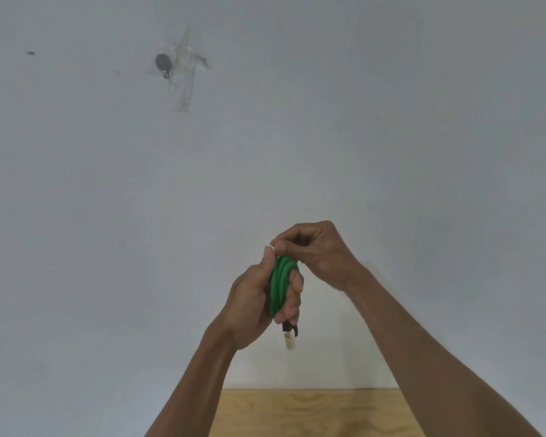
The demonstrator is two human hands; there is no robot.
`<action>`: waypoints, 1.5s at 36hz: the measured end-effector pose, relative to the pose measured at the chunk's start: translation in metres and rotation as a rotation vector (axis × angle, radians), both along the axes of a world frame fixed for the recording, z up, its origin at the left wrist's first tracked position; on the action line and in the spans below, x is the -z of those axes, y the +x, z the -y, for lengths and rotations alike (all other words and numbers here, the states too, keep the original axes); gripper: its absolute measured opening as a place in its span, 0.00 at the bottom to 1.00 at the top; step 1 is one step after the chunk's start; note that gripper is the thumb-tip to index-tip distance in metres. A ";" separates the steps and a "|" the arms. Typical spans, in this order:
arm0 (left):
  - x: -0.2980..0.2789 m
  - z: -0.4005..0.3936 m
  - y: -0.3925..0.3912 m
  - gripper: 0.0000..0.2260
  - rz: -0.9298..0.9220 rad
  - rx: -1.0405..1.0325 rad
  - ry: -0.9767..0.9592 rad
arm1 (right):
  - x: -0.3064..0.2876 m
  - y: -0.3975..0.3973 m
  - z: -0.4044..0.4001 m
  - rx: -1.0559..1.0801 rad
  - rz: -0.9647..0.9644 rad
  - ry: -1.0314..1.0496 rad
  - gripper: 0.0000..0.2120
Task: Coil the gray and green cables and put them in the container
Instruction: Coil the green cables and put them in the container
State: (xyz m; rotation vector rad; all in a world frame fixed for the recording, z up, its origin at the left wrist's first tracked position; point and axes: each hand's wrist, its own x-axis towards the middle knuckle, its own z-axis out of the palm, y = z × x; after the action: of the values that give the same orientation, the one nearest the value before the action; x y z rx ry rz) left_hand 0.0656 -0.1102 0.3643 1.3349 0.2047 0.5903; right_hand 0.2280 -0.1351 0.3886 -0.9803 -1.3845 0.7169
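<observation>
The green cable (280, 283) is wound into a tight bundle of several loops, held upright in front of a pale wall. My left hand (252, 305) is wrapped around the bundle from the left, fingers closed over its lower part. A black and clear plug (289, 334) hangs out below that hand. My right hand (316, 252) pinches the top of the bundle with thumb and fingertips. No gray cable and no container are in view.
A pale wall (391, 137) fills most of the view, with a small round metal fitting (163, 63) and strips of clear tape (183, 86) on it at upper left. A wooden tabletop (312, 411) shows at the bottom between my forearms.
</observation>
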 end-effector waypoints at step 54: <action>0.002 -0.020 0.003 0.26 -0.106 -1.258 0.242 | 0.015 -0.056 0.009 0.287 0.379 -0.175 0.18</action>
State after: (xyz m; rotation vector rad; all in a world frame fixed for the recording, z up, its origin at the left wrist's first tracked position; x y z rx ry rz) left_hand 0.0691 -0.0901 0.3626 1.3638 1.1281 1.6235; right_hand 0.1716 -0.1444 0.3738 -1.4767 -1.4777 0.4545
